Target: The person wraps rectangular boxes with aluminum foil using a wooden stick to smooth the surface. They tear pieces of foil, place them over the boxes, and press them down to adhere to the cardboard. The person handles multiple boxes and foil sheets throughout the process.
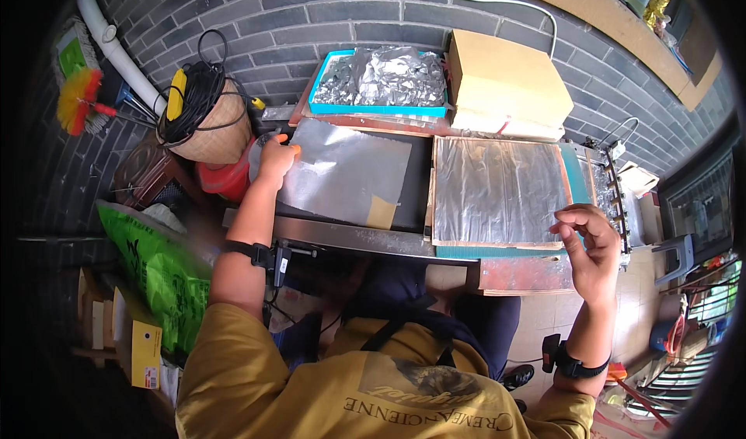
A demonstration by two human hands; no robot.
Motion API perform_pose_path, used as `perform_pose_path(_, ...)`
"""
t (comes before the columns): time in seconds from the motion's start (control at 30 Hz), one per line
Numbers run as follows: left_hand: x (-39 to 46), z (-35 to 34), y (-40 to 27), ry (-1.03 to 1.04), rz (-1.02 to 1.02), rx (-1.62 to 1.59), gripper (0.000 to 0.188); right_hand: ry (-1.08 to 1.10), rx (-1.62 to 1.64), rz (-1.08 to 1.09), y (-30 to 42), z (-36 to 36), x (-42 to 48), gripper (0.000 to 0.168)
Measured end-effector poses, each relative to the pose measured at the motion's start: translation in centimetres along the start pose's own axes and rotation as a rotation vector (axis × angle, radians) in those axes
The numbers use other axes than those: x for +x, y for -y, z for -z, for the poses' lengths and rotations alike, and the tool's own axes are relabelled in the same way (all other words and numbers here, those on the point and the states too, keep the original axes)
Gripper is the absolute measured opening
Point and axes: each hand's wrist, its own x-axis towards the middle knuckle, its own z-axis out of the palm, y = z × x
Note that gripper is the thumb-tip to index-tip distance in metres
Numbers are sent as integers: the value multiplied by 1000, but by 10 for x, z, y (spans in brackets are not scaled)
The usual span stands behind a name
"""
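Observation:
A silvery foil sheet (pixel 344 168) with a tan patch at its lower right corner lies on a dark board (pixel 421 194). My left hand (pixel 278 158), with orange covers on fingertips, is at the sheet's upper left edge; whether it pinches the sheet is unclear. On the right, a wrinkled silvery sheet (pixel 495 191) lies on a stack of brown-edged sheets. Over that stack's lower right corner is my right hand (pixel 586 241), its thumb and fingers curled near each other; whether something thin is between them cannot be told.
Behind the sheets stand a blue tray (pixel 379 111) of crumpled foil scraps and a cardboard box (pixel 507 83). At the left are a basket (pixel 227 118) with black cable, a red bucket (pixel 224 179) and a green bag (pixel 157 281). A metal edge (pixel 349 235) runs along the bench front.

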Motion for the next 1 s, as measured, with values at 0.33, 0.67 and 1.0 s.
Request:
perform_pose_path(0.33,10,1,33,-70,30,-49,56,-2,-19,-45,5,1,-8,13)
perform_pose_path(0.67,7,2,30,-68,56,-31,58,-2,-34,-45,4,-1,-13,12)
perform_pose_path(1.0,32,-12,-22,-148,-419,372,58,-57,32,-66,-1,0,-21,7)
